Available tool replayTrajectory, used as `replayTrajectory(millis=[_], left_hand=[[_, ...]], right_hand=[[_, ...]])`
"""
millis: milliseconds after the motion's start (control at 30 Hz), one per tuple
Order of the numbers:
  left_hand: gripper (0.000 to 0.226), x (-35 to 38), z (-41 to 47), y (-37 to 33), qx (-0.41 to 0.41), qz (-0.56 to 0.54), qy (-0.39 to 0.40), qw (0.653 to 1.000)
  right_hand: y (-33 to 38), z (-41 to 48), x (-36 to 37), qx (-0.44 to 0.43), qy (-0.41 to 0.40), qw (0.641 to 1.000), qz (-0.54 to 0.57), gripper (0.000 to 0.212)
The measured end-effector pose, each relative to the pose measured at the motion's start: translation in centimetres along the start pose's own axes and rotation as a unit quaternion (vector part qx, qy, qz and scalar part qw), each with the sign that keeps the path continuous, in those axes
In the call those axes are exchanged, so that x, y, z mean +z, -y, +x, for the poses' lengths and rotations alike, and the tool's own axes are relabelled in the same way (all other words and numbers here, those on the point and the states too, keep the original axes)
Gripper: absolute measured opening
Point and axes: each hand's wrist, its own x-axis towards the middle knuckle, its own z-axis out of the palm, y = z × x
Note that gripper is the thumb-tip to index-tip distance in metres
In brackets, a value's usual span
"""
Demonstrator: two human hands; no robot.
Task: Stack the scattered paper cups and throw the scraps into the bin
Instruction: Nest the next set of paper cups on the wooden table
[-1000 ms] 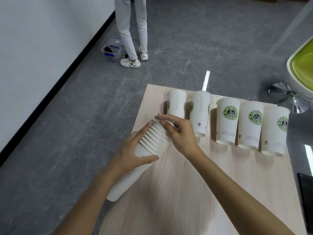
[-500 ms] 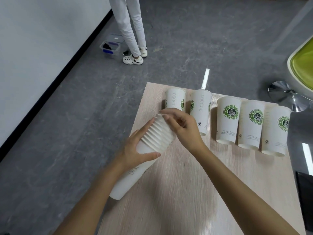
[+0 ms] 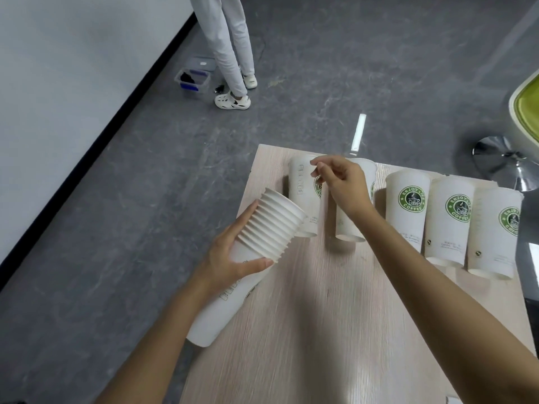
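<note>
Just now: right hand (image 3: 341, 185) left stack (image 3: 271, 225), hovers loosely curled, empty, over leftmost cup (image 3: 302, 196); left hand (image 3: 230, 258) grips stack. Next pickup likely.

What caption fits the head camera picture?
Left hand grips the cup stack; right hand hovers over the leftmost loose cup.

The green round logos on the standing paper cups (image 3: 407, 209) read "ENJOY LIFE COFFEE".

left hand (image 3: 230, 259) in a grip; right hand (image 3: 344, 185) aloft, half-curled
</note>
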Motion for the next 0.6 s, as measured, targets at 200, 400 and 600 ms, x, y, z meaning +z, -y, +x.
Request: replayTrajectory(millis=[200, 400, 600], left_hand=[[0.098, -0.5, 1.2, 0.6, -0.011, -0.001, -0.003, 1.000], [0.099, -1.0, 2.7, 0.9, -0.022, -0.006, -0.012, 1.000], [0.099, -1.4, 3.2, 1.2, -0.034, -0.006, -0.013, 0.999]], right_hand=[[-0.9, 3.6, 0.5, -0.008, 0.006, 0.996, -0.089, 0.018], [-2.5, 7.3, 1.5, -0.006, 0.030, 0.987, -0.157, 0.015], [-4.0, 9.2, 2.3, 0.013, 0.103, 0.971, -0.215, 0.011]])
